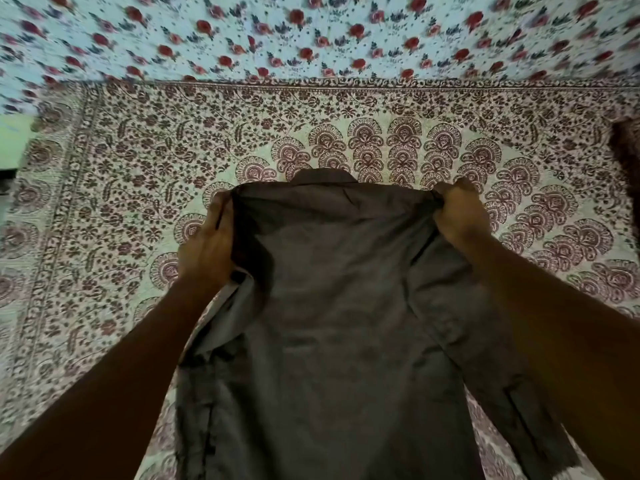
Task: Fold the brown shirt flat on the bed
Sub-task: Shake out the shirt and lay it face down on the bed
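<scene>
Shirt (332, 306) brown, spread over bed (104, 202) | left hand (207, 244), right hand (460, 216) gripping its shoulders

home bedroom, pretty sure | bed (104, 209) under a maroon floral block-print cover | rose-print cloth (311, 32) along the far side

The shirt (339, 306) is spread over the middle of the bed (121, 202), its collar (323, 174) at the far end. The left hand (207, 247) grips its left shoulder and the right hand (457, 216) its right. Another cloth (311, 36) lies behind the bed's far edge.
</scene>
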Available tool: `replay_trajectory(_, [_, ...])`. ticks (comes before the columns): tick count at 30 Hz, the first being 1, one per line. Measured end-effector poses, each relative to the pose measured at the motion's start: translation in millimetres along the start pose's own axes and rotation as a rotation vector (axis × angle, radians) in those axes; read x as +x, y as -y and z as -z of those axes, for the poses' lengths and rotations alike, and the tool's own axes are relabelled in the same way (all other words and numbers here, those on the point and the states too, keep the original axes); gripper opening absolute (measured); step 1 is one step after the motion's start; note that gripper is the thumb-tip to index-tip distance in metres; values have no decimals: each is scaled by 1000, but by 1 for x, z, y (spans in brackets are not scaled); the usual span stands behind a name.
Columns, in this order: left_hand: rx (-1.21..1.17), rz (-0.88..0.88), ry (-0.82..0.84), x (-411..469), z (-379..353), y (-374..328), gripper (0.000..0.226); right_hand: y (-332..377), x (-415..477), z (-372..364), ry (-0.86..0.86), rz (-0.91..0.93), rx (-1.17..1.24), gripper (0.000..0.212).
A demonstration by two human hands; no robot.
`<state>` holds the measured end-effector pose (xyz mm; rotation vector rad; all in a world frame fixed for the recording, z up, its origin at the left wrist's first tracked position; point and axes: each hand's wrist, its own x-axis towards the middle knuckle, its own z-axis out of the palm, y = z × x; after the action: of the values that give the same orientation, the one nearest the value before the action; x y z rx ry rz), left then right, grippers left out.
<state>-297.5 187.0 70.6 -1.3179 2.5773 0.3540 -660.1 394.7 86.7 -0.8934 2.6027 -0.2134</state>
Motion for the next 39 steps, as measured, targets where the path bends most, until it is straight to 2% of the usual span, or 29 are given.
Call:
replay_trajectory(1, [79, -17, 22, 6, -10, 2, 133, -3, 11, -12, 25, 8, -4, 40])
replay_trajectory(2, [136, -58, 25, 10, -21, 3, 131, -7, 19, -24, 55, 28, -19, 37])
replay_trajectory(3, [165, -112, 8, 11, -35, 6, 120, -10, 25, -37, 86, 44, -41, 34])
replay_trajectory(5, [209, -176, 4, 13, -58, 6, 84, -15, 29, -60, 193, 32, -86, 35])
replay_trajectory(7, [160, -117, 43, 17, -71, -5, 53, -13, 30, -76, 301, -16, -147, 47])
replay_trajectory(8, [96, -71, 9, 20, -72, -15, 43, -10, 31, -82, 305, -11, -184, 49])
replay_trajectory(10, [-59, -11, -102, 35, -69, -31, 37, -3, 38, -92, 228, 36, -225, 53])
replay_trajectory(12, [-226, 12, -174, 60, -65, -45, 36, 9, 53, -99, 145, 65, -114, 55])
replay_trajectory(14, [-419, 29, -142, 94, -63, -58, 35, 22, 70, -104, 129, 82, 80, 41])
replay_trajectory(17, [-553, 179, 10, 138, -63, -65, 51, 35, 89, -110, 85, 113, 216, 10])
replay_trajectory(18, [-538, 214, -8, 147, -62, -64, 47, 38, 91, -110, 24, 103, 219, 4])
replay_trajectory(20, [-522, 215, -203, 152, -56, -64, 24, 40, 87, -111, -199, 75, 260, 14])
replay_trajectory(22, [-540, 148, -383, 146, -52, -61, 30, 39, 78, -113, -419, 48, 275, 22])
replay_trajectory(24, [-357, 12, -448, 135, -60, -53, 29, 37, 73, -123, -481, 51, 226, 26])
replay_trajectory(27, [-70, -205, -378, 137, -83, -32, 35, 39, 89, -133, -411, 16, 90, 30])
replay_trajectory(30, [15, -133, -216, 136, -94, -37, 44, 42, 101, -139, -346, -8, -44, 54])
replay_trajectory(32, [-27, -109, -254, 117, -102, -60, 44, 49, 86, -147, -462, 84, -160, 66])
replay_trajectory(34, [-53, -221, -297, 92, -119, -81, 48, 56, 55, -168, -514, 286, -159, 62])
replay_trajectory(37, [62, -367, -164, 74, -155, -85, 66, 53, 12, -211, -241, 686, -180, 58])
replay_trajectory(39, [53, -302, -109, 77, -170, -72, 75, 38, 14, -226, -116, 730, -284, 66])
